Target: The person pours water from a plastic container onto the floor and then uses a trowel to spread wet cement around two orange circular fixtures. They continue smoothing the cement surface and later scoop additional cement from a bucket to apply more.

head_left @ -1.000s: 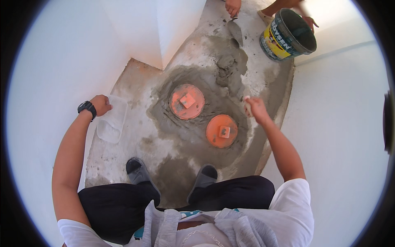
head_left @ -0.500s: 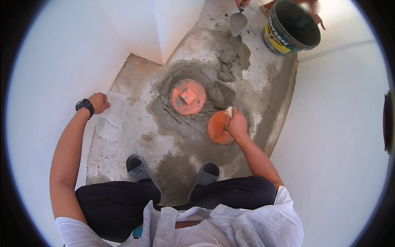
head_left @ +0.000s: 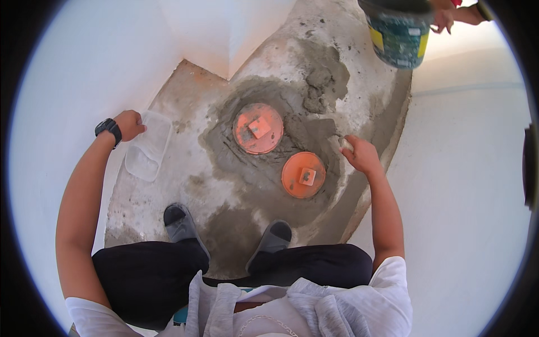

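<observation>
"What's in the hands?"

"I see two bare hands. The left hand point(head_left: 130, 124), with one black watch point(head_left: 108, 131) at its wrist, is curled over the upper edge of one clear plastic tray point(head_left: 149, 147) beside the left wall point(head_left: 84, 73). The right hand point(head_left: 362, 154) is closed around one small pale piece point(head_left: 346, 145); I can't tell its material."

"And the covers?"

"I count two, both round and orange with square knobs, set in wet grey mortar point(head_left: 238, 167). The farther cover point(head_left: 258, 128) is left of the nearer cover point(head_left: 303, 174); they're apart. The right hand is just beyond the nearer one, to its right."

"Anything else?"

"One dark green bucket point(head_left: 397, 42), cut off by my top edge, with one co-worker's hand point(head_left: 443, 20) beside it. Whether that hand grips it, I can't tell. Two grey sandals point(head_left: 275, 238) nearest me."
</observation>
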Motion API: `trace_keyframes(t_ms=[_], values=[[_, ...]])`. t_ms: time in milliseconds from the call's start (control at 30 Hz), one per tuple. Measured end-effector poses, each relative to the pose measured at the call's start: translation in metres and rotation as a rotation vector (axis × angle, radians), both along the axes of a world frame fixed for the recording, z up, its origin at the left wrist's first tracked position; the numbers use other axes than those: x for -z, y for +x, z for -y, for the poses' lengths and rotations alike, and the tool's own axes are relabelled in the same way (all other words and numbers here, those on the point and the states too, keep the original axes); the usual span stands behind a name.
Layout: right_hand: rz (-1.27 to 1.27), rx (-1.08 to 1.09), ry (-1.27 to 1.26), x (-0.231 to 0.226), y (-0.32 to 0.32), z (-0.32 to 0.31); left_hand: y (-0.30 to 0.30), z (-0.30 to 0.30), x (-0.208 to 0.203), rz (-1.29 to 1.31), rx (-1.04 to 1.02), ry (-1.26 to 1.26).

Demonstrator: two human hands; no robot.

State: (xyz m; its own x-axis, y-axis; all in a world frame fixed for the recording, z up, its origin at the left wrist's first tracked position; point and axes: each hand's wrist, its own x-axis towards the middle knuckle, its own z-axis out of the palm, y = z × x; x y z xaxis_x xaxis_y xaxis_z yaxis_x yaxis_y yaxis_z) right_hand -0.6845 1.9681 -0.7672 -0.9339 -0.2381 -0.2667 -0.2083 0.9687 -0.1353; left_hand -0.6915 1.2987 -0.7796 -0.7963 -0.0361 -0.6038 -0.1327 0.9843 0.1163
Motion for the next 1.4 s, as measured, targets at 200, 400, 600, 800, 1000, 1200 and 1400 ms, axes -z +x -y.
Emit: trace_keyframes(t_ms=[200, 400, 600, 800, 1000, 1200, 1400], values=[[0.159, -0.081, 0.155, 0.010, -0.005, -0.011, 0.010, 0.011, 0.005, 0.007, 0.008, 0.000], [0.043, -0.229, 0.061, 0.045, -0.053, -0.004, 0.014, 0.014, 0.002, 0.017, -0.013, -0.009], [0.123, -0.159, 0.079, 0.053, -0.096, 0.010, 0.019, 0.007, -0.008, 0.027, -0.036, 0.008], [0.156, -0.053, 0.095, 0.036, -0.048, -0.026, 0.023, 0.022, -0.003, 0.028, -0.063, 0.004], [0.120, 0.058, 0.046, 0.017, -0.027, -0.047, 0.022, 0.027, 0.002, 0.018, -0.023, -0.059], [0.091, 0.004, 0.025, 0.043, -0.042, -0.009, 0.004, 0.006, -0.014, 0.007, 0.018, -0.017], [0.065, 0.022, 0.257, -0.018, -0.018, 0.001, 0.004, 0.008, -0.015, -0.077, -0.002, 0.082]])
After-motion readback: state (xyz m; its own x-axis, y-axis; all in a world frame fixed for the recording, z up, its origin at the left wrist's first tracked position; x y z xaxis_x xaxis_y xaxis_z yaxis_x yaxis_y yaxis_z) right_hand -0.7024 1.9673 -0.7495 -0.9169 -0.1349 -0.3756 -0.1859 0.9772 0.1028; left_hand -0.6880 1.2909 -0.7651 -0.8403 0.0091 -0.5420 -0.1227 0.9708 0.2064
